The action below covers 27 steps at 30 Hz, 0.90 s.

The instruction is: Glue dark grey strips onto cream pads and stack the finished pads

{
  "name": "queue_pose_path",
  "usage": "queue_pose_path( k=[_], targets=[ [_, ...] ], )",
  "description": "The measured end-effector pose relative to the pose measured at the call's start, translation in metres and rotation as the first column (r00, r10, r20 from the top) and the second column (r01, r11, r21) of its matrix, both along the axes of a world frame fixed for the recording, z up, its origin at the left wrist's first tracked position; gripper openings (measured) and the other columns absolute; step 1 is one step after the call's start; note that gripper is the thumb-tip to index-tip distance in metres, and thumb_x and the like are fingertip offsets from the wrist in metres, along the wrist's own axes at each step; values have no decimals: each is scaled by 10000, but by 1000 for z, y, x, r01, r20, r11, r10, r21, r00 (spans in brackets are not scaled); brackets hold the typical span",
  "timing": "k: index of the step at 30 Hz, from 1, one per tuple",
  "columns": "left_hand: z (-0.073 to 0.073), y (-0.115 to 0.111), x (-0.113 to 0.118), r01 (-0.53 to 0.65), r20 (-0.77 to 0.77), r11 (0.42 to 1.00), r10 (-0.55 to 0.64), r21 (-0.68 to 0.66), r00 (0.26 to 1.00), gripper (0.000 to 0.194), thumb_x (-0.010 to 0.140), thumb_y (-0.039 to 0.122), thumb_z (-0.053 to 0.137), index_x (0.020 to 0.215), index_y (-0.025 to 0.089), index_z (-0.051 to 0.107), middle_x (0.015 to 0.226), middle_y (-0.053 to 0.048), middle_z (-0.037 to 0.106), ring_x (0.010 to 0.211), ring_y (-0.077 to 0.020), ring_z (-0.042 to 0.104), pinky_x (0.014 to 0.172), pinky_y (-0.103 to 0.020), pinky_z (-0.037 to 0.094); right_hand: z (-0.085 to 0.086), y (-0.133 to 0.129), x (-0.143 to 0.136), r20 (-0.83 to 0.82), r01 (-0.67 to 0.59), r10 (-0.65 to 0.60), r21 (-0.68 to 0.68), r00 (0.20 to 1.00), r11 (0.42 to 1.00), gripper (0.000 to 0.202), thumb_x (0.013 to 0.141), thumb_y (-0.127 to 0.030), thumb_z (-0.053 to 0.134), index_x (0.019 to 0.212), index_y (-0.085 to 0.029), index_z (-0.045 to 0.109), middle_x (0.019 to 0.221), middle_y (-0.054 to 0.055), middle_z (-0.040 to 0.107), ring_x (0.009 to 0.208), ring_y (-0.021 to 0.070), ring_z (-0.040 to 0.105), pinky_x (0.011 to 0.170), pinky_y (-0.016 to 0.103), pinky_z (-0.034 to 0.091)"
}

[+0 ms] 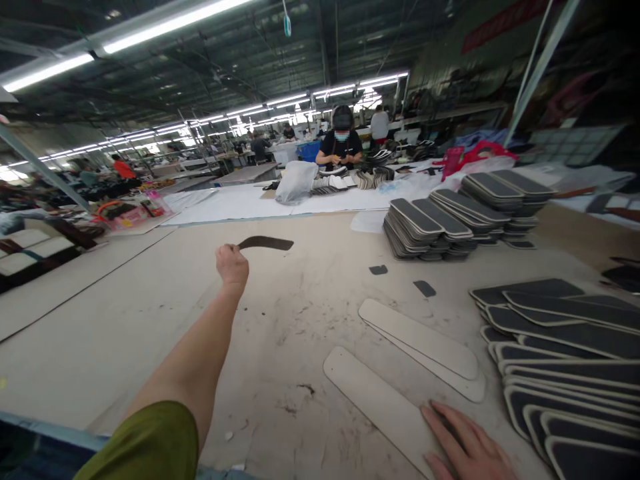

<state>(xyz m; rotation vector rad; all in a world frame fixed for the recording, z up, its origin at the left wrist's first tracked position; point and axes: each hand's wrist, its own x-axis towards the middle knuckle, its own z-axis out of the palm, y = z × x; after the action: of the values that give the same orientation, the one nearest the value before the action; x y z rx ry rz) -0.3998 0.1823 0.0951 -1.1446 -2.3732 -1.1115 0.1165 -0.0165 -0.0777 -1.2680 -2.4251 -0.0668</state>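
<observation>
My left hand [233, 265] is stretched out over the table, its fingers closed on one end of a dark, curved, flexible strip [267, 243]. The strip's free end points right. My right hand [467, 443] lies at the lower right with its fingers spread, touching the near end of a long beige panel with rounded ends [377, 393]. Beyond it, two more beige panels [420, 337] overlap each other. Right of that hand, a fanned pile of dark grey panels with pale edges [575, 373] spreads across the table.
Neat stacks of dark grey panels [430, 220] stand at the back right. Two small dark pieces [425, 289] lie nearer on the beige tabletop [280, 293]. Behind are a plastic-wrapped bundle [296, 182] and a person [341, 143] working across the table. A pink basket [130, 213] sits far left.
</observation>
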Motion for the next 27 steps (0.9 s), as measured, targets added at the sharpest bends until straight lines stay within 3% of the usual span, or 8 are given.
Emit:
queue_pose_path(
  k=[5,7,10,13,16,20,22,27],
  targets=[
    [39,-34,79,351,182,935,-354,52,917,222,848,366,429,837,178,545,486,50,422,442,-109,436,448,-210,336,31,-10,-5,-28,-105,102,-269,994,957,578,812,-513,522,1350,-353,384,1371,22,456,1200,267,448,962,415,398],
    [40,-64,116,611,360,780,-614,138,703,210,813,390,505,829,185,547,444,75,351,382,-80,339,395,-188,239,43,-14,-8,-72,-106,86,-347,994,932,463,847,-445,499,1301,-369,452,1383,8,440,1226,266,419,989,444,372],
    [39,-116,157,789,521,572,-755,226,398,202,783,376,580,871,194,580,492,57,404,402,-65,319,391,-181,214,56,-17,-11,-174,-127,60,-404,983,906,388,869,-294,471,1250,-355,513,1340,5,491,1251,256,387,1020,470,336],
    [38,-160,182,833,671,495,-708,248,221,204,756,399,616,845,217,596,676,-2,532,439,-62,341,380,-188,238,59,-19,-11,-306,-184,52,-422,951,887,364,877,-225,429,1200,-329,563,1281,10,546,1257,232,384,1065,479,277],
    [33,-193,198,824,788,507,-602,253,129,210,713,423,659,774,233,594,793,-26,566,474,-75,386,377,-196,280,56,-18,-7,-553,-168,-135,-461,822,871,366,879,-318,445,1225,-264,551,1320,56,505,1278,231,361,1093,473,235],
    [15,-225,215,807,889,512,-457,293,-33,237,692,444,683,776,238,601,798,-22,552,406,-29,269,342,-184,199,60,-18,1,-811,-357,-525,-585,257,729,546,880,-507,384,1345,-223,401,1376,119,419,1155,227,499,970,424,412],
    [6,-237,223,796,920,523,-379,304,-102,255,685,436,697,774,220,595,780,-15,540,397,-10,208,342,-175,152,65,-22,4,-782,-513,-616,-568,95,644,553,860,-539,418,1320,-231,432,1312,118,477,1005,201,578,848,374,483],
    [-8,-253,230,786,935,507,-191,354,-298,237,731,369,692,774,167,575,723,34,483,398,35,165,383,-139,139,69,-38,11,-693,-548,-704,-654,155,522,419,785,-486,595,1090,-200,620,994,63,615,795,131,552,671,251,468]
  ],
)
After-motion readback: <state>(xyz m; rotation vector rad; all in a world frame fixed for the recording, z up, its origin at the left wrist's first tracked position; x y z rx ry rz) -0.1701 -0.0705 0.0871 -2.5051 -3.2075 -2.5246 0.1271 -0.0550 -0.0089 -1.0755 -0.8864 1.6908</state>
